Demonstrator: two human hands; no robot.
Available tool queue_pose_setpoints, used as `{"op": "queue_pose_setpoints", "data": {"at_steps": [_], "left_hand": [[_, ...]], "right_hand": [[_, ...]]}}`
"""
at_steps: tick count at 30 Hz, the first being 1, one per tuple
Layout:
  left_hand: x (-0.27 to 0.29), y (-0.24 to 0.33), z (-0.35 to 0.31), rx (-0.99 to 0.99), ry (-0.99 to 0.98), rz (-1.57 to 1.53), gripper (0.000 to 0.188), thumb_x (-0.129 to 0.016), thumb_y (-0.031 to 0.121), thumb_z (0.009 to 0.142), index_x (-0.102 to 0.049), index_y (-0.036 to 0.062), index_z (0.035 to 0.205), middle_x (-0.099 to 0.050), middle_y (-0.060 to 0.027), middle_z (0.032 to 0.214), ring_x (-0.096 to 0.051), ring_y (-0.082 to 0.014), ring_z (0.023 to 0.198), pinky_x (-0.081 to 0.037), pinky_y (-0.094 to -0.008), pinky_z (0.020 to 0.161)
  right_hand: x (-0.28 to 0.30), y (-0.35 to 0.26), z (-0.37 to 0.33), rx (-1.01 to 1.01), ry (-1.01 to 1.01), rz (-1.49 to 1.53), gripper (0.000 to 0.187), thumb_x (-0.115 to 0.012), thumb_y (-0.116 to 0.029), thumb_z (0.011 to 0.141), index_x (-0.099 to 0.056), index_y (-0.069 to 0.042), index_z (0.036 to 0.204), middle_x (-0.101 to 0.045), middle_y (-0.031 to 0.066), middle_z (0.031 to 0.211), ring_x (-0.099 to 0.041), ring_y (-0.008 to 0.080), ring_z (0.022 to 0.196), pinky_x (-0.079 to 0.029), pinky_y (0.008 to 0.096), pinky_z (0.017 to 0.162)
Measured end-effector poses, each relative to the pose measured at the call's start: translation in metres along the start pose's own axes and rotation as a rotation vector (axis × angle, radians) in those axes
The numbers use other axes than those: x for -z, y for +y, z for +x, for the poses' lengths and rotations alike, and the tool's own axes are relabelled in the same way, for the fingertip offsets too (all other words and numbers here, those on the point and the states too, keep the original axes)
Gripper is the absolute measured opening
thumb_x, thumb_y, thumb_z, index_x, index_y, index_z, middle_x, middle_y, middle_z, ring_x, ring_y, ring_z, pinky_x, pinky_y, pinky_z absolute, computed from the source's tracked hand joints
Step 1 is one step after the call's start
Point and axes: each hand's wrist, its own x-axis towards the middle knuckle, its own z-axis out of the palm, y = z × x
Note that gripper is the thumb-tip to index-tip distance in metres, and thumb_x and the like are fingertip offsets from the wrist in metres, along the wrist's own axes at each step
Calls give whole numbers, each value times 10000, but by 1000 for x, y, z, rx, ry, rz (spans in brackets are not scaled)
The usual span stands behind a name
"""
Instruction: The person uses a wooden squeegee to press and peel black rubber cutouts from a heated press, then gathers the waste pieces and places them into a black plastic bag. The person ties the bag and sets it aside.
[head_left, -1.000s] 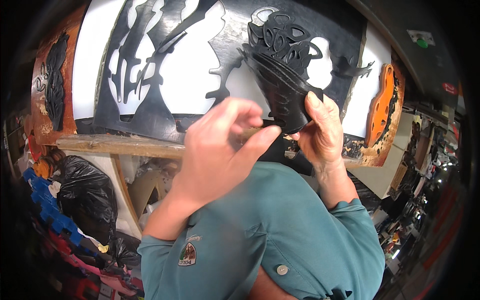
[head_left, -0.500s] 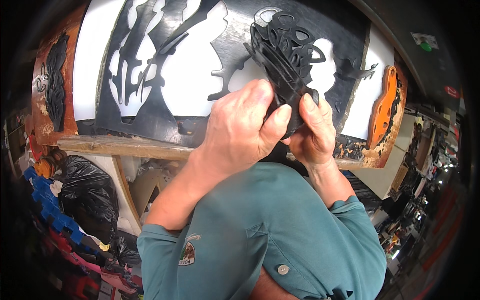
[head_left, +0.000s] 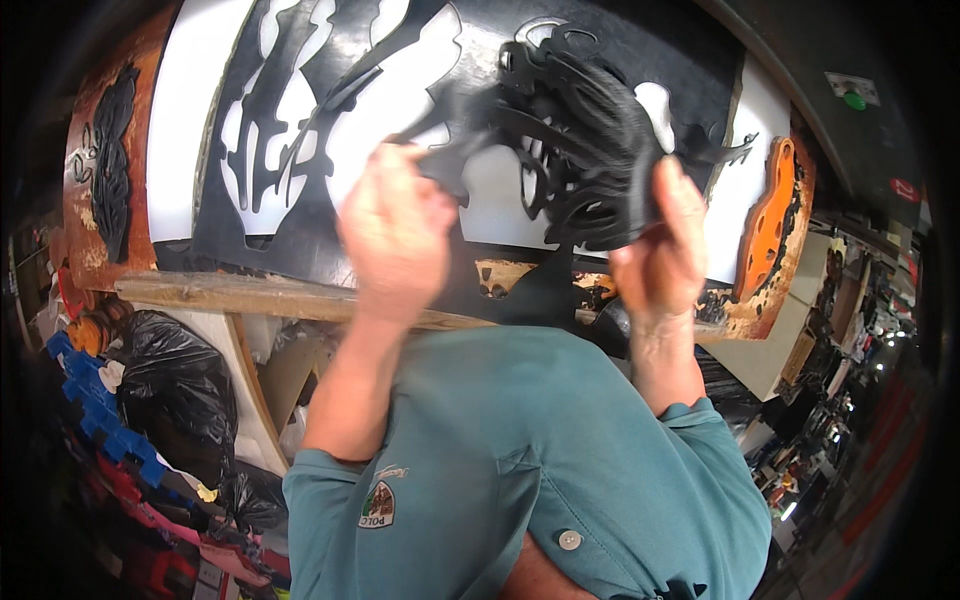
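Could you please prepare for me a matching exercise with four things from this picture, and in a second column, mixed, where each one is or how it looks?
Things
1. Left hand
2. Bundle of black cut pieces
3. Flat piece with holes
4. Plastic bag

Places and looks
A. Orange, at the right side of the picture
B. Black and shiny, at the lower left
C. Blurred, with its fingers at a thin black piece
D. Directly beside the right hand

Right pairs: 1-C, 2-D, 3-A, 4-B

Smooth black pieces (head_left: pixel 610 150), wooden rail (head_left: pixel 230 291)
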Motion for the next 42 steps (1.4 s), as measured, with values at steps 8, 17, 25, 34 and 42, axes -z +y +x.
{"op": "queue_pose_setpoints", "data": {"at_steps": [8, 17, 25, 34, 42], "left_hand": [[35, -13, 36, 134, 117, -146, 376, -412, 290, 1144, -450, 75, 838, -394, -6, 664, -392, -124, 556, -334, -286, 514], [35, 37, 17, 316, -336, 388, 462, -499, 358, 1150, -638, 44, 840, -569, 0, 626, -517, -64, 525, -407, -230, 499], [34, 61, -29, 166, -404, -122, 512, -484, 325, 1158, -513, -62, 1492, -680, -145, 1323, -669, -156, 1120, -536, -304, 962], [103, 88, 5, 315, -282, -233, 340, -516, 238, 1137, -658, -12, 1319, -729, -92, 1187, -727, -189, 1035, -598, -357, 924], [182, 254, 98, -341, -263, 201, 443, -553, 226, 1087, -615, -110, 1370, -671, -223, 1382, -702, -321, 1229, -619, -418, 1048]], "right_hand": [[109, -144, 6, 231, -92, 95, 302, -530, -206, 1122, -713, 11, 1229, -781, 201, 1112, -747, 213, 834, -597, 300, 616], [75, -169, 2, 748, 134, -326, 299, -582, -205, 1111, -681, 58, 1215, -741, 146, 1103, -626, 175, 807, -481, 274, 640], [-75, -11, 21, 895, -675, -1340, 333, -824, -28, 786, -689, 45, 1081, -667, 137, 893, -650, 309, 731, -516, 383, 591], [-76, 27, 27, 733, -818, -1082, 441, -845, -135, 831, -674, 57, 1190, -700, 166, 1033, -669, 311, 856, -550, 362, 771], [-20, 37, 51, 465, -199, -1296, 107, -669, -22, 1024, -727, 42, 1088, -677, 103, 935, -631, 170, 792, -504, 284, 716]]}}
